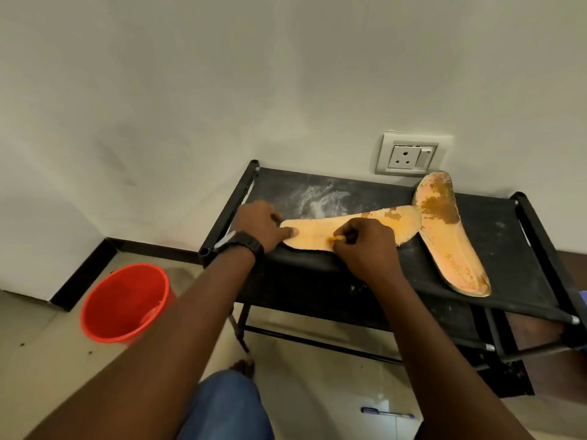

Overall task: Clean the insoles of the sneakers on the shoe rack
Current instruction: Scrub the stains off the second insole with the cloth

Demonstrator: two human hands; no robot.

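**Now scrubbing the first of two insoles**

You are in the scrubbing step. Your left hand (pixel 263 228) lies fairly flat, thumb straight, pressing down the nine o'clock end of the near insole (pixel 317 231) on top of the shoe rack (pixel 508 249). Your right hand (pixel 365 246) is curled tight round a small yellow scrubber (pixel 336 238), set on the insole's middle; I cannot tell whether it is a sponge or a brush. The nine o'clock end looks clean, while brown stains show at the three o'clock end. As I judge it, your next move calls for working the scrubber toward three o'clock while the left hand keeps the insole from sliding.

Count: two insoles. The second insole (pixel 451 242), heavily stained, lies at three o'clock of the first, and the two meet near the wall. One red bucket (pixel 125 300) stands on the floor at eight o'clock of the rack. One pen (pixel 387 413) lies on the floor at six o'clock, and one wall socket (pixel 411 155) sits at twelve. No sneakers show.
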